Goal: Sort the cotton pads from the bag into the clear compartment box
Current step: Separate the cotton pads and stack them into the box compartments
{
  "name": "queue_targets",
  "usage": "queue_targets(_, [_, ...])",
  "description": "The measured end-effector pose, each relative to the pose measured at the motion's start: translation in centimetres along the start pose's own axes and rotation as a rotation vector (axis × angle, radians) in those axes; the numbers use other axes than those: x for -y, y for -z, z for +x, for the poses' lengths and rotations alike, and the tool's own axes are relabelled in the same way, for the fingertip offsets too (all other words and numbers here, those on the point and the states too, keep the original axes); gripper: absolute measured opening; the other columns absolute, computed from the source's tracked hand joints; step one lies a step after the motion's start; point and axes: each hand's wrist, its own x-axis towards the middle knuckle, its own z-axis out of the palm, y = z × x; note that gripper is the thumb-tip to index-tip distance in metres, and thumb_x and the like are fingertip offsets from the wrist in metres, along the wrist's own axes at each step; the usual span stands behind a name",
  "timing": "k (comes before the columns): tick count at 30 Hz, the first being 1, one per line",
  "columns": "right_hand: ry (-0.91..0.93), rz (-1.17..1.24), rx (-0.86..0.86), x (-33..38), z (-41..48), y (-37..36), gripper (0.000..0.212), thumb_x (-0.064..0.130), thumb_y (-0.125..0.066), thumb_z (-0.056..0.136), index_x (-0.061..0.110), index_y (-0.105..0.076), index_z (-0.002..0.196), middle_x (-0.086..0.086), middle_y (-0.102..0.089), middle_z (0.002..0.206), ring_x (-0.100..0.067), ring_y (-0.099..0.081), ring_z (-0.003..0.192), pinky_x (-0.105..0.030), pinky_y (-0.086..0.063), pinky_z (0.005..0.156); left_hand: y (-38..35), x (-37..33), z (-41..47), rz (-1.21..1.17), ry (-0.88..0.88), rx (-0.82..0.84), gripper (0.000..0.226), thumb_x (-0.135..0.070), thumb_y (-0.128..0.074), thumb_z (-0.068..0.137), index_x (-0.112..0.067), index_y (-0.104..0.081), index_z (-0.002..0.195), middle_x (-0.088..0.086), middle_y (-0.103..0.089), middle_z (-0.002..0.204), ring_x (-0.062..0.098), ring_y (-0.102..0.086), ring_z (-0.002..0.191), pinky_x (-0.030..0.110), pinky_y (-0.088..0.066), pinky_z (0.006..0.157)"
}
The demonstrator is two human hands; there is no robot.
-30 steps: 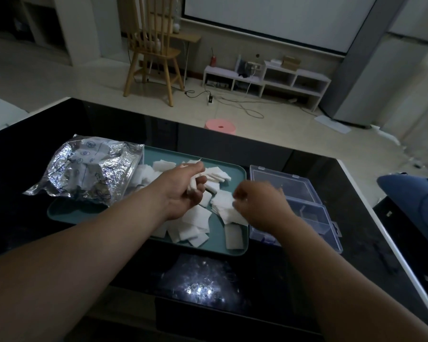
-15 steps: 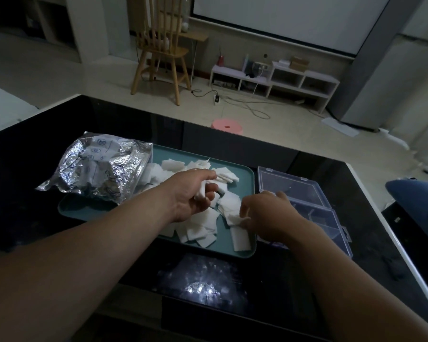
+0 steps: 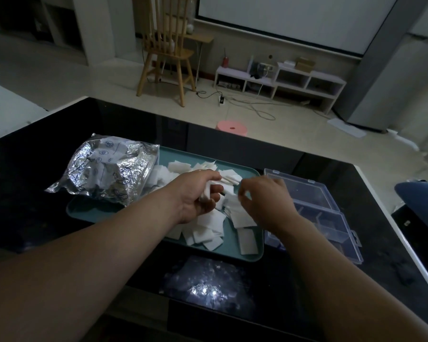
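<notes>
The room is dim, and a pale tiled floor (image 3: 59, 77) fills the upper half of the frame. A white projection screen (image 3: 294, 16) hangs at top centre. Below it, at upper right, a low white shelf unit (image 3: 282, 80) stands with cables (image 3: 252, 106) trailing in front. A wooden chair (image 3: 166, 53) stands at upper centre-left. A round pink stool (image 3: 232, 128) sits just behind the glossy black desk (image 3: 35, 193), which reflects a bright light at bottom centre.

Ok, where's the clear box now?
Head view, right side: the box lies open on the table, just right of the tray, partly behind the right hand.
</notes>
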Motion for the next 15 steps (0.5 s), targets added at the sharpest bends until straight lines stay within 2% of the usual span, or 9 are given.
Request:
queue_targets(3, [0.043,-0.024,0.048,0.0,0.4,-0.8,0.010,0.031,-0.056,0.103,0.033,-0.066,0.103,0.009,-0.069,0.104,-0.014,-0.060,0.103,-0.040,-0.038,0.110,0.3,-0.2,-0.1,0.012,0.001,-0.010,0.013,-0.021,-0.064,0.098,-0.012,-0.067,0.107,0.006,-0.064,0.078,0.012,-0.052,0.056,0.017,-0.040,0.039])
queue_targets(9, [0.078,-0.010,-0.153,-0.9,0.7,0.0,0.009,0.028,-0.058,0.102,0.030,-0.067,0.101,0.010,-0.067,0.103,-0.012,-0.058,0.103,-0.033,-0.040,0.103,0.9,-0.5,0.0,0.010,-0.011,-0.024,0.016,-0.022,-0.064,0.097,-0.012,-0.068,0.109,0.006,-0.065,0.081,0.012,-0.054,0.057,0.018,-0.041,0.042])
queue_targets(13, [0.089,-0.025,0.080,-0.9,0.2,-0.8,0.009,0.030,-0.061,0.100,0.034,-0.068,0.100,0.013,-0.067,0.100,-0.011,-0.059,0.098,-0.041,-0.044,0.108,1.0,-0.5,-0.2,0.004,-0.001,-0.015,0.015,-0.021,-0.065,0.097,-0.011,-0.068,0.109,0.006,-0.065,0.077,0.012,-0.053,0.056,0.018,-0.042,0.041])
queue_targets(15, [0.056,0.001,0.190,-1.0,-0.1,-0.6,0.010,0.030,-0.064,0.098,0.036,-0.068,0.104,0.011,-0.069,0.106,-0.012,-0.061,0.100,-0.041,-0.044,0.109,0.9,-0.6,-0.3,0.003,-0.003,-0.013,0.015,-0.021,-0.064,0.098,-0.011,-0.068,0.108,0.005,-0.065,0.074,0.012,-0.053,0.055,0.018,-0.042,0.041])
